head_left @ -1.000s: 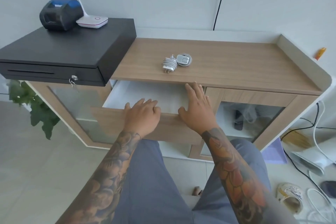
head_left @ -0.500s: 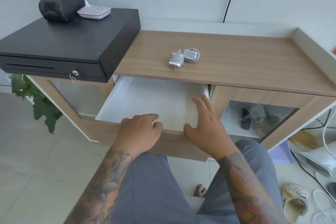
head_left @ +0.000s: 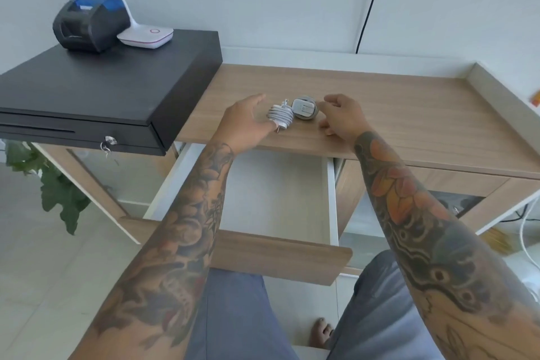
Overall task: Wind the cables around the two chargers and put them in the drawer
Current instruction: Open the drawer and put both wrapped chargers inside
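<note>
Far to the left of the left hand (head_left: 245, 123), a black cash drawer (head_left: 111, 90) overhangs the wooden counter's (head_left: 409, 114) end, carrying a black printer (head_left: 90, 23) and a white lamp base (head_left: 146, 35); no writing on them is legible. The left hand, fingers spread wide, reaches just beside the white cable-wound charger (head_left: 280, 114), thumb tip near its prongs. Touching that charger's right side lies the grey wound charger (head_left: 304, 108). The right hand (head_left: 342, 118), fingers loosely curled, holds nothing and sits just right of it. Below both forearms the drawer (head_left: 280, 257) stands pulled out, its white interior bare. Bare counter stretches right to a raised edge.
</note>
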